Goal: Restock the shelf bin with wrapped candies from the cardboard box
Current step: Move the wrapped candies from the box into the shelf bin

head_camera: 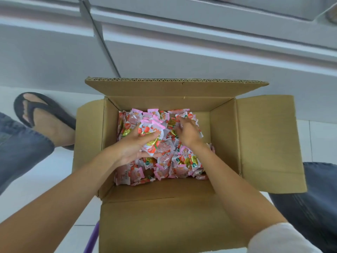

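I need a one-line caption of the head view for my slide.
Inside the open box, the left hand holds a bunch of candies; the right hand reaches into the pile.

Feed's bright and even, soft diffuse light; can't tell the source. Shadows are weak, just a dim patch inside the cardboard box [222, 141] along its left and near walls. Small glints on the foil of the wrapped candies [182, 162]. Right hand [187, 133] is smeared w/ motion blur, left hand [134, 147] crisper. Strong wide-angle bend: shelf [182, 42] edges slant and curve up top, forearms stretch toward the bottom corners. White floor [45, 179] is nearly blown out. Wrapper print is too soft for me to read.
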Tool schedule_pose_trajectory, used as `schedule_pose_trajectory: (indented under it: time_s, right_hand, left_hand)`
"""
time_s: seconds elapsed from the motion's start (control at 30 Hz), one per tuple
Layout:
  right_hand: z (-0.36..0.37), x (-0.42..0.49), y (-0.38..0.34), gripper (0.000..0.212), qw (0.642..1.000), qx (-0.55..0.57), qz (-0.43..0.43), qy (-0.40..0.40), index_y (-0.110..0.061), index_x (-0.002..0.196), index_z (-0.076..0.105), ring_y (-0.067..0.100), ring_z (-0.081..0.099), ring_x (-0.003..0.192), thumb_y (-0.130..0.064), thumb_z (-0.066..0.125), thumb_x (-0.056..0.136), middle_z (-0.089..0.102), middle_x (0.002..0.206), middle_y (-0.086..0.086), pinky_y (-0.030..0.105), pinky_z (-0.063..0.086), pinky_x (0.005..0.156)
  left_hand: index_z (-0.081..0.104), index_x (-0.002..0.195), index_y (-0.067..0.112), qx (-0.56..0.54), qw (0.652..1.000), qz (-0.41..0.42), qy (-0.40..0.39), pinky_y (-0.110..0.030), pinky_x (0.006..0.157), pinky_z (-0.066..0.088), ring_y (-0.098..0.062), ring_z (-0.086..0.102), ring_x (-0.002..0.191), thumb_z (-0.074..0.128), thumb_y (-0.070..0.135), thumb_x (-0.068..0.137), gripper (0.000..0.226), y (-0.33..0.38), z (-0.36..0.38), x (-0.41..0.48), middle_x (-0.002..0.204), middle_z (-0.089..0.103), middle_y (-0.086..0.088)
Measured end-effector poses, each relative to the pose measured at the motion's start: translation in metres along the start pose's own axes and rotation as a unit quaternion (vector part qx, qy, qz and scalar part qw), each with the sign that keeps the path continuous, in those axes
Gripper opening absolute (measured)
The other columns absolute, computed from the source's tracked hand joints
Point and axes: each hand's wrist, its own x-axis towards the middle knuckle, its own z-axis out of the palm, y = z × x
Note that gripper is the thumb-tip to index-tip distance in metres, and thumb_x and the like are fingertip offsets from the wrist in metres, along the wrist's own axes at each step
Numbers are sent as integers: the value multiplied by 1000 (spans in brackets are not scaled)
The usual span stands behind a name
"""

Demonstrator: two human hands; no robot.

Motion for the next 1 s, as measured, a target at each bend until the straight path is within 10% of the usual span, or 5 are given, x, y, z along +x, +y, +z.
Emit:
schedule_pose_trajectory:
  time_s: [0.13,0.3,0.5,0.77,1.0]
  right_hand:
    - [24,17,-9,42,989,-143,-25,11,-14,128,60,32,45,125,-22,67,87,58,129,11,38,38,106]
    - [-11,-5,-9,13,995,74,60,-35,-10,86,69,23,63,93,-23,66,90,70,99,7,29,48,77]
    - [-94,-78,-41,15,827,528,96,-170,-12,91,59,13,60,86,-11,72,84,63,91,2,25,45,87]
    - [-159,-149,-105,50,869,491,-12,-65,-7,130,50,27,65,109,-3,71,85,64,123,17,40,51,98]
    - [-233,-184,-165,37,852,487,-189,-30,-7,127,52,21,64,101,7,54,93,66,113,10,28,52,88]
  left_hand:
    - [52,116,32,54,998,28,24,-30,71,60,-17,66,107,70,13,88,39,-2,-4,1,119,67,0]
    - [51,110,33,66,994,74,38,-20,65,58,5,70,78,64,26,92,23,0,-1,-1,106,67,12]
    - [29,149,30,65,987,142,19,-47,102,49,-19,68,109,55,67,75,86,20,28,-24,137,60,-3]
    - [44,134,33,138,950,279,-29,-55,105,44,-21,59,122,62,83,61,90,63,88,-95,134,60,3]
    - [48,130,14,174,885,432,8,-17,84,53,-8,66,105,47,40,101,40,122,125,-164,119,66,0]
